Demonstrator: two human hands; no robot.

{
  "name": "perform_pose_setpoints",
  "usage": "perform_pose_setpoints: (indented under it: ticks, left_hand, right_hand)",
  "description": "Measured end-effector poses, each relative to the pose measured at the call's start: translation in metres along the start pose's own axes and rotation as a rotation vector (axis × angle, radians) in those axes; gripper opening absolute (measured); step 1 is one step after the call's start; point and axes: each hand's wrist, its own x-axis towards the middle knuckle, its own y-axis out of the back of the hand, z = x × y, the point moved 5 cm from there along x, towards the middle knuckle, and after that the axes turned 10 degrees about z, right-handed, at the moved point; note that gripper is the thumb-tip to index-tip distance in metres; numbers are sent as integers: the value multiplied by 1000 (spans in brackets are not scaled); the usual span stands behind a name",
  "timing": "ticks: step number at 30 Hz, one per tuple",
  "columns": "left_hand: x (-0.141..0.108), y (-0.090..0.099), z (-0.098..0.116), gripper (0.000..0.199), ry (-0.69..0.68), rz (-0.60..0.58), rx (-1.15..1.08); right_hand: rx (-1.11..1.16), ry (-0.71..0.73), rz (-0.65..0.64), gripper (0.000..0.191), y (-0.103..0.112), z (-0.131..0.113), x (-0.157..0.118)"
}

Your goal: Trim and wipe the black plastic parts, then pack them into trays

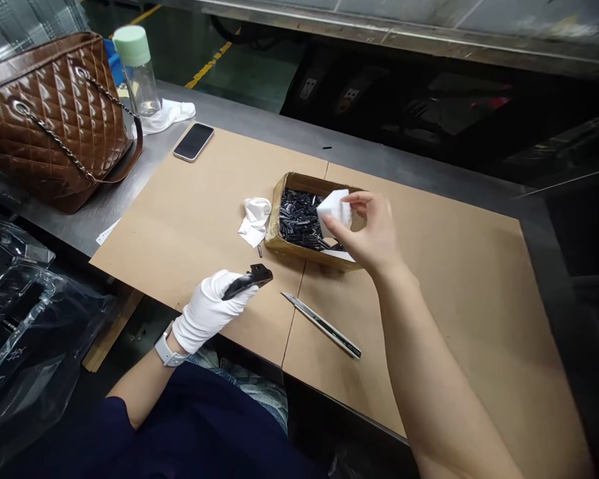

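My left hand (212,307), in a white glove, is closed around a dark, glossy black part (244,283) whose far end sticks out past the fingers. My right hand (372,229) is bare and pinches a white foam-like block (333,207) between thumb and fingers. It holds the block over the right side of a cardboard box (274,229). Many small black pieces (299,216) fill the box's left side. Between my forearms a utility knife (324,326) lies on the brown board, its blade end pointing away from me.
Beside the box lies a crumpled white tissue (255,218), with one small black piece (260,251) near it. A phone (194,142) rests at the board's (454,299) far left corner. Further left are a brown quilted handbag (50,120) and a clear bottle with a green lid (132,45).
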Motion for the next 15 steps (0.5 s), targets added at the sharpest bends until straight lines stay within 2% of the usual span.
perform_pose_setpoints:
  ticks: [4, 6, 10, 13, 15]
  left_hand:
    - [-5, 4, 5, 17, -88, 3, 37]
    - [-7, 6, 6, 18, -125, 13, 73]
    - [-8, 8, 4, 20, -110, 40, 129]
    - [-8, 11, 1, 19, -75, 42, 150]
    - [-8, 15, -1, 17, -60, 39, 151]
  right_hand:
    - [-276, -116, -49, 36, 2, 4, -8]
    - [-316, -21, -52, 32, -9, -10, -7]
    - [-232, 341, -174, 31, -60, -66, -10]
    - [-272, 377, -320, 31, -98, -94, -10]
    - [-249, 358, -368, 23, -104, -107, -13]
